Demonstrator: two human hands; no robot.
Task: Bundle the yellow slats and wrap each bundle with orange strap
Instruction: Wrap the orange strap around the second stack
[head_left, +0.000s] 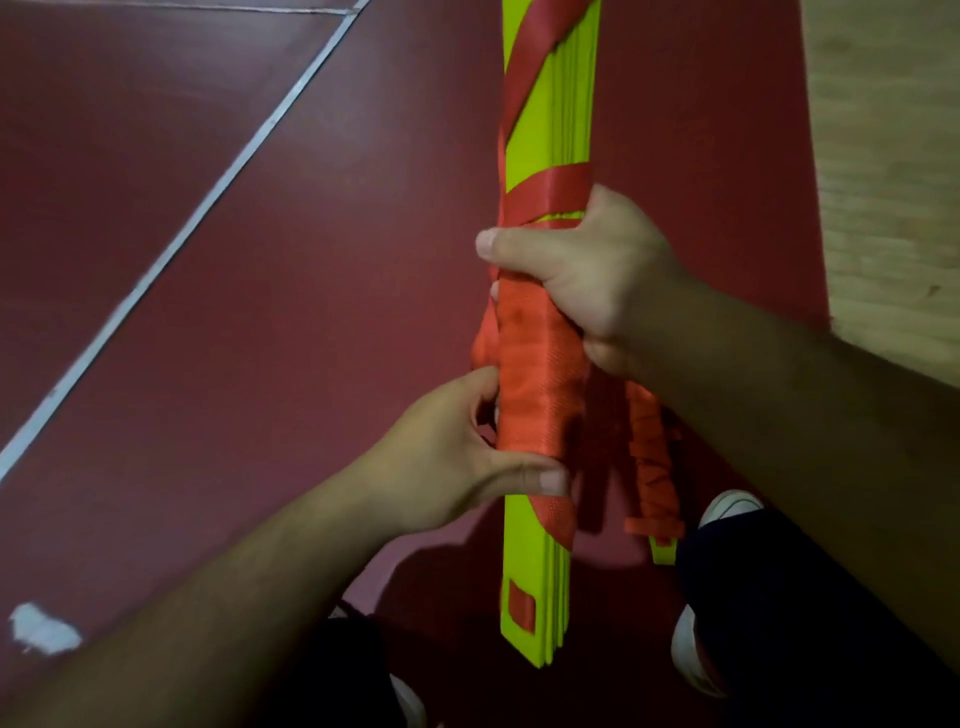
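Observation:
A stack of yellow slats (548, 130) runs lengthwise from the top of the view down to between my knees. Orange strap (530, 379) is wound thickly round its middle and crosses it diagonally higher up. My right hand (587, 270) grips the bundle from the right, thumb lying across the front over the strap. My left hand (457, 452) holds the lower edge of the thick wrap from the left, thumb pressed on the front. A bunch of loose strap (652, 467) hangs under my right wrist, with another yellow slat end (665, 551) below it.
Below is a dark red floor (260, 312) with a white line (171, 249) running diagonally. A pale wooden floor area (893, 156) lies at the right. My dark trouser legs and white shoes (691, 654) are at the bottom.

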